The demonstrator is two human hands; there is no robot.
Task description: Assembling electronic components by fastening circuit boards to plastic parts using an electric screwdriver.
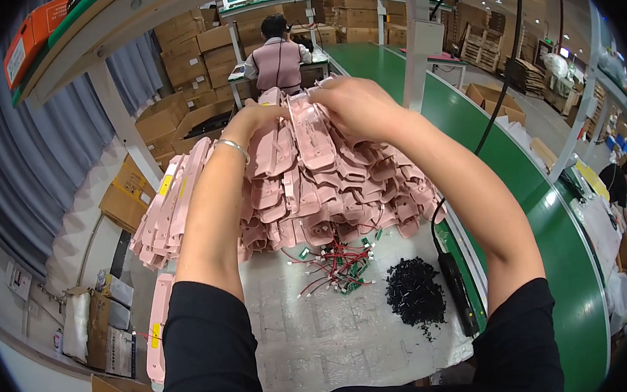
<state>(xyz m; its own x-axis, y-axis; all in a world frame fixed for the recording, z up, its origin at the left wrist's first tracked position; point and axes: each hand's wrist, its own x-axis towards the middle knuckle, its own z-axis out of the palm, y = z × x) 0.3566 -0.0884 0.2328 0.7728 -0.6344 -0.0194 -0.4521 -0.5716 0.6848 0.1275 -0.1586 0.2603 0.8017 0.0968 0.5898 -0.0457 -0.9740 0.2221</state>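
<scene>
Both hands pinch one pink plastic shell: your left hand (252,120) and right hand (354,104) grip its (306,126) top end. Looks light, stiff and smooth; hold the edges.

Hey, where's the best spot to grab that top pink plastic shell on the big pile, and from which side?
Probably at its upper end, from above. The top pink shell stands nearly upright against the pile of pink shells, its lower end wedged among the others, so only the top is free. The left hand and right hand already pinch it there from either side.
</scene>
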